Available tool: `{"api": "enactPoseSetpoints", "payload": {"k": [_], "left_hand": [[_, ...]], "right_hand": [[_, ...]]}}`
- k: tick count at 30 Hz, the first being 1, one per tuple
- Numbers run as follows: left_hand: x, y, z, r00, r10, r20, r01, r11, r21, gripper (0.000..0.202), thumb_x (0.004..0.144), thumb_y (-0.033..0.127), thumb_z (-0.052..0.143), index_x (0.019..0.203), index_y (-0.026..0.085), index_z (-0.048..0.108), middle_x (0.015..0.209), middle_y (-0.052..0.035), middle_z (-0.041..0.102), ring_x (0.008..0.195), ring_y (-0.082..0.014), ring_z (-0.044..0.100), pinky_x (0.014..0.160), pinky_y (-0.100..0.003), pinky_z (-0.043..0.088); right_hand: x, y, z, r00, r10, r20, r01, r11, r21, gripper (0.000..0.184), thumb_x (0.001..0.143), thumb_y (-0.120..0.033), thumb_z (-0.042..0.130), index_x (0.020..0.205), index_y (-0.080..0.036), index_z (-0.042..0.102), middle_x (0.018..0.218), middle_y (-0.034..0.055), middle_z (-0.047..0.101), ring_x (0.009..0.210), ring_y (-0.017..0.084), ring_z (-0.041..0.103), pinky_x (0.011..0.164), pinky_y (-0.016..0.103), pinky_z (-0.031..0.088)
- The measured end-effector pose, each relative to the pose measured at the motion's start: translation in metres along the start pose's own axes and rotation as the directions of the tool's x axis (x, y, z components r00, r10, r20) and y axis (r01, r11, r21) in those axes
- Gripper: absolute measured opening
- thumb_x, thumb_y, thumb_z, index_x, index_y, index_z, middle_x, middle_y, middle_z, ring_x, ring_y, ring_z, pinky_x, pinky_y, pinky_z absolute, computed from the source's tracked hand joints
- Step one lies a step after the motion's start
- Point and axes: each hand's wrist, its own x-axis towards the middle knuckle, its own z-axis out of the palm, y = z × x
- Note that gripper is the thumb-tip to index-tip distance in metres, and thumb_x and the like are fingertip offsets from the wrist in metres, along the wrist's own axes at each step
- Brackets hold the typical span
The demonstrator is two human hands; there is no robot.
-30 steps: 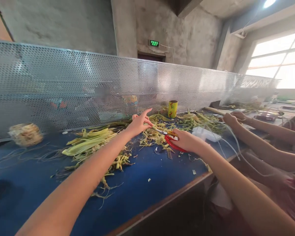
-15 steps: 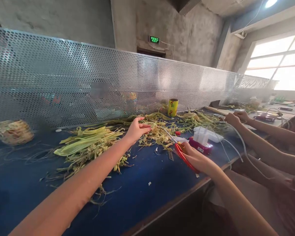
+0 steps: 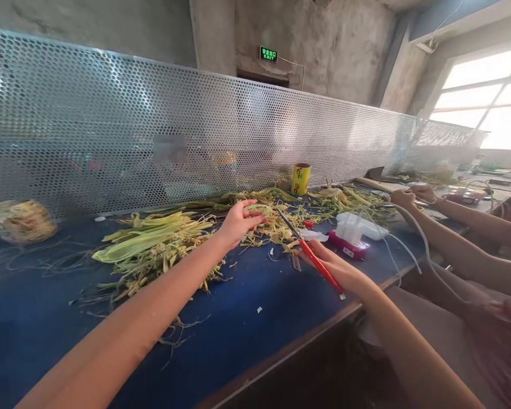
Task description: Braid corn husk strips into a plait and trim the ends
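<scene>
My left hand (image 3: 241, 222) hovers over a heap of pale dried plant scraps (image 3: 276, 227), its fingers stretched forward and apart. I see nothing held between them. In my right hand (image 3: 330, 264) is a pair of scissors (image 3: 321, 268) with red handles, seen almost edge-on. Their dark blades point up and left towards the scraps, close to my left fingertips. Beside my left forearm lies a bundle of yellow-green husks and stalks (image 3: 153, 244). Under the scissors, a small flat metal piece (image 3: 296, 262) rests on the blue tabletop (image 3: 238, 346).
A yellow can (image 3: 300, 179) stands by the perforated metal screen (image 3: 213, 130). Right of my scissors are a magenta device (image 3: 352, 247) and a white plastic tray (image 3: 368, 228) with tubing. A co-worker's hands (image 3: 413, 196) work farther right. A round straw-coloured bundle (image 3: 21, 220) sits at far left.
The scissors have turned in my right hand, from showing a handle's curve to nearly edge-on. My left hand stays over the scraps. The whole view has shifted slightly.
</scene>
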Motion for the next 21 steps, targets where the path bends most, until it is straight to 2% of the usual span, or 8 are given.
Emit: {"api": "enactPoseSetpoints", "payload": {"k": [9,13,17,21], "left_hand": [[-0.003,0.005,0.013,1.0,-0.025,-0.007,0.025,1.0,-0.005,0.045,0.065,0.0,0.066,0.105,0.012,0.049,0.073,-0.0027,0.06,0.068,-0.0145,0.063,0.047,-0.022,0.035],[-0.002,0.005,0.014,1.0,-0.02,-0.015,0.02,1.0,-0.009,0.044,0.067,0.0,0.064,0.106,0.01,0.047,0.072,-0.0033,0.061,0.069,-0.0149,0.063,0.047,-0.022,0.034],[0.0,0.004,0.015,1.0,-0.018,-0.014,0.018,1.0,0.0,0.047,0.065,0.0,0.067,0.106,0.01,0.048,0.072,-0.0036,0.062,0.067,-0.0148,0.063,0.047,-0.022,0.034],[0.003,0.0,0.016,1.0,-0.014,0.005,0.014,1.0,0.018,0.05,0.063,0.002,0.069,0.107,0.01,0.048,0.072,-0.0026,0.062,0.066,-0.0142,0.063,0.049,-0.022,0.036]], "right_hand": [[-0.004,-0.007,-0.002,1.0,-0.014,0.004,0.014,0.999,0.033,0.036,0.075,-0.054,0.047,0.083,-0.019,0.047,0.084,0.0023,0.055,0.08,0.018,0.05,0.071,0.03,0.042],[-0.006,-0.008,-0.004,1.0,-0.027,0.016,0.026,0.999,0.042,0.04,0.074,-0.058,0.046,0.082,-0.019,0.045,0.086,0.0031,0.054,0.082,0.019,0.05,0.074,0.03,0.042],[-0.007,-0.009,-0.003,1.0,0.002,0.009,-0.002,0.999,0.032,0.043,0.071,-0.061,0.047,0.078,-0.02,0.043,0.081,0.0016,0.053,0.08,0.019,0.05,0.072,0.03,0.042],[-0.006,-0.008,-0.001,1.0,-0.016,0.01,0.016,0.999,0.029,0.038,0.073,-0.058,0.047,0.077,-0.02,0.043,0.077,0.0003,0.051,0.076,0.017,0.049,0.069,0.029,0.042]]}}
